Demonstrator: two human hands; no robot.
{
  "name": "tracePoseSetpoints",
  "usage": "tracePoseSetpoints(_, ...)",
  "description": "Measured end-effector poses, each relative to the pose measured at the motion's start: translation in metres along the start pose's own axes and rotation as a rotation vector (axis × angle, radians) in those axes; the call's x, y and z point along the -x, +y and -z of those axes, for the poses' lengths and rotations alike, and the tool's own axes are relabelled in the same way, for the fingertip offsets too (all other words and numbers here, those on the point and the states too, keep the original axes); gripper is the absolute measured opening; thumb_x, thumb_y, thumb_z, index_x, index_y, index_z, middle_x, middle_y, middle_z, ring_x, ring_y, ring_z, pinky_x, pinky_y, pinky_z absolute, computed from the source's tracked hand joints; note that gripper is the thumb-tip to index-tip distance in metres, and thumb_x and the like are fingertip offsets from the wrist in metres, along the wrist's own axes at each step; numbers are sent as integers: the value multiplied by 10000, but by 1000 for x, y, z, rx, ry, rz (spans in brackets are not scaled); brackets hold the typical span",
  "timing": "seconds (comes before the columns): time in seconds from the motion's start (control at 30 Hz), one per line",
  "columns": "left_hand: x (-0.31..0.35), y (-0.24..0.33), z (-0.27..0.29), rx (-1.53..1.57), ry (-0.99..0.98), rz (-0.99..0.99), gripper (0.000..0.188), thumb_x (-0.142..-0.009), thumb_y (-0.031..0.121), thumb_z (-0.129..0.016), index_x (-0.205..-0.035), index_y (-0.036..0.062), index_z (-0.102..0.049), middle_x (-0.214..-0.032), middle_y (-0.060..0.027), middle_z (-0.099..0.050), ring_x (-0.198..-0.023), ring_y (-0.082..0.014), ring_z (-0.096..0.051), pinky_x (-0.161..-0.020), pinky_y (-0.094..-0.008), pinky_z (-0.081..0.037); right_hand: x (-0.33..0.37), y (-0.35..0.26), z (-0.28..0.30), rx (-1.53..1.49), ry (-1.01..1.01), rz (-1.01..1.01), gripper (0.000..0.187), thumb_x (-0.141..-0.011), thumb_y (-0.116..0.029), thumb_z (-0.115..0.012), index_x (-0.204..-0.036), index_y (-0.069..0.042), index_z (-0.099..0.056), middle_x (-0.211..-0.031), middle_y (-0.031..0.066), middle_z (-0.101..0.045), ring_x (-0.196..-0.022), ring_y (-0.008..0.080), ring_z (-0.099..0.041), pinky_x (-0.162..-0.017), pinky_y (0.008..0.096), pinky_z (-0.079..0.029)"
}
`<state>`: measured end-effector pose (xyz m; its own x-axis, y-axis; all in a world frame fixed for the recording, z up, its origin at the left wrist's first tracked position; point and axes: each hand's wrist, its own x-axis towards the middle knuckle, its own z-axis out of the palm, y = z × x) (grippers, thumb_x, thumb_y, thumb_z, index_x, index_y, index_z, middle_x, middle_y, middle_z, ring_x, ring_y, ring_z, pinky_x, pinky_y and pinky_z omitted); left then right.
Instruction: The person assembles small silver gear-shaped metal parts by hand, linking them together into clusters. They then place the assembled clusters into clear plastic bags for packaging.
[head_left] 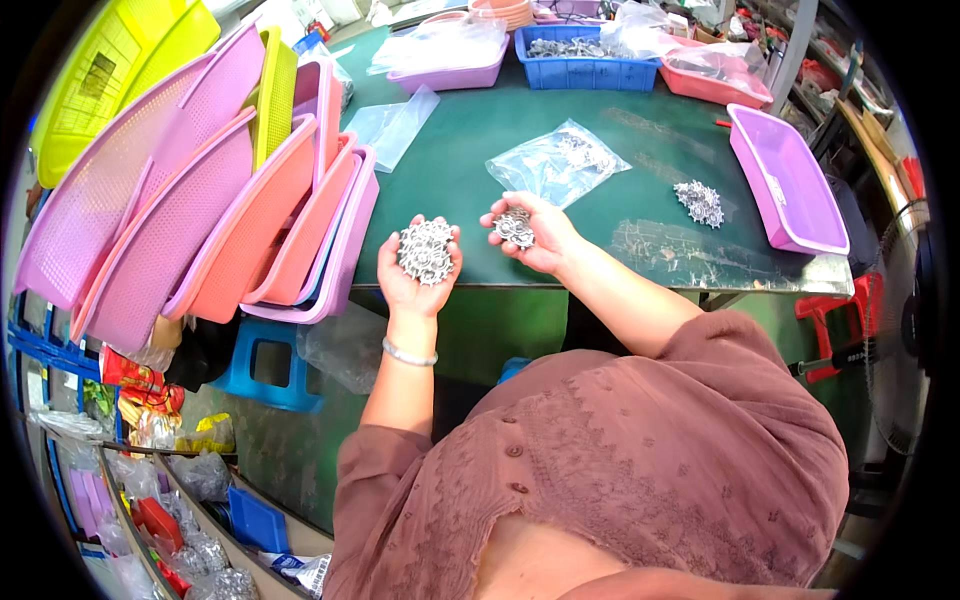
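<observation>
My left hand [408, 292] is palm up at the table's near edge, cupped under a heap of small silvery, spiky metal parts [426, 252]. To its right, my right hand [548, 242] curls around a smaller handful of the same kind of metal parts [514, 228]. Just beyond the right hand, a clear plastic bag [545, 178] lies flat on the green tabletop, with some metal parts inside at its far side. A loose pile of metal parts [699, 204] rests farther right on the table. The exact shape of a single part is too small to tell.
Pink, purple and yellow-green plastic baskets [210, 200] lean stacked at the left. A purple tray [790, 185] sits at the right edge. Along the back stand a blue bin [590, 72] holding metal parts and a red tray [715, 78]. A blue stool [268, 365] is below left.
</observation>
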<state>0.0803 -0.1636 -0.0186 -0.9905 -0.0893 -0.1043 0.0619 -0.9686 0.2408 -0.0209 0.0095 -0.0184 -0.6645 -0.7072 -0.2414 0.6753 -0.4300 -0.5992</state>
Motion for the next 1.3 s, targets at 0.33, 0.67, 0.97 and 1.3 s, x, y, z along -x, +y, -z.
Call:
tracePoseSetpoints(0.33,-67,7,18,-13,14,50,188,-807,313,-525,-866,137,-555,-808,-108,-587,-730,-303,-571,-582,-380,-501,-14,-13,20,165,72,-36,187,-781,-230,-557,-850,-64,-508,-816,123,-581,-582,224,-538,-420,263,-415)
tracePoseSetpoints(0.67,-89,11,33,-14,37,35,140,-810,249,-521,-887,134,-533,-776,-89,-576,-660,-263,-567,-514,-341,-497,-13,3,6,333,175,81,176,-809,-221,-496,-847,-49,-498,-784,126,-570,-554,210,-524,-393,260,-380)
tracePoseSetpoints(0.97,-101,16,25,-376,139,-116,150,-802,224,-558,-893,105,-565,-717,-47,-565,-601,-190,-560,-488,-303,-477,-10,6,3,326,223,122,179,-808,-218,-497,-848,-44,-501,-779,128,-570,-550,213,-528,-395,264,-388)
tracePoseSetpoints(1.3,-71,-3,14,-2100,-316,-1014,171,-621,175,-631,-780,112,-643,-788,-82,-580,-772,-294,-551,-699,-383,-461,-7,2,13,256,243,139,179,-795,-214,-528,-866,-50,-516,-794,125,-592,-559,225,-552,-387,269,-403)
